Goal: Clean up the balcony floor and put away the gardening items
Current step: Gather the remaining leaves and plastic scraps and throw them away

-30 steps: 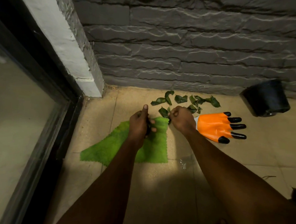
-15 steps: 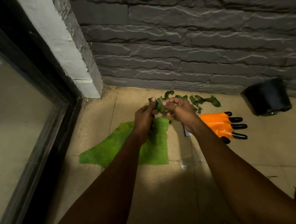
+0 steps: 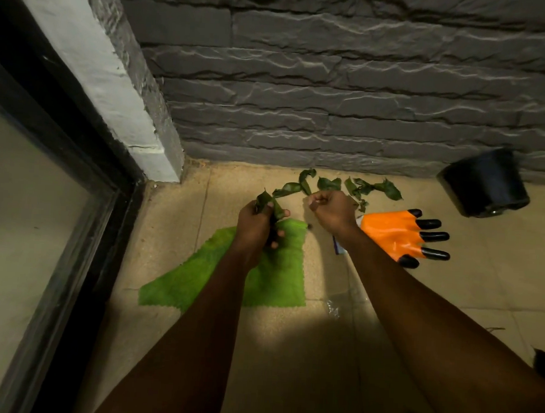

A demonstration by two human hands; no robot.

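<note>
Tile floor (image 3: 288, 351) meets grey stone wall (image 3: 335, 98); left hand (image 3: 257, 227) grips leaves (image 3: 266, 202), right hand (image 3: 330, 211) curled, contents unclear.

Tiled floor (image 3: 499, 290): green cloth (image 3: 279, 283), leaves (image 3: 361, 188), orange glove (image 3: 390, 234), black pot (image 3: 484, 184).

Balcony corner, with a door on the left and a wall behind.

The floor (image 3: 483, 283) runs back to the wall (image 3: 335, 98); a glass door (image 3: 24, 223) lies along its left side, with a pillar (image 3: 113, 78) in the corner between them. Loose leaves (image 3: 330, 184) lie near the wall's foot. Before them, the left hand (image 3: 259, 224) holds a bunch of leaves (image 3: 266, 202) over the far edge of a cloth (image 3: 279, 280) spread on the floor. The right hand (image 3: 330, 210) hovers just right of it, and a glove (image 3: 391, 232) lies on the floor right of that hand. Farther right a tipped pot (image 3: 486, 184) rests against the wall.
</note>
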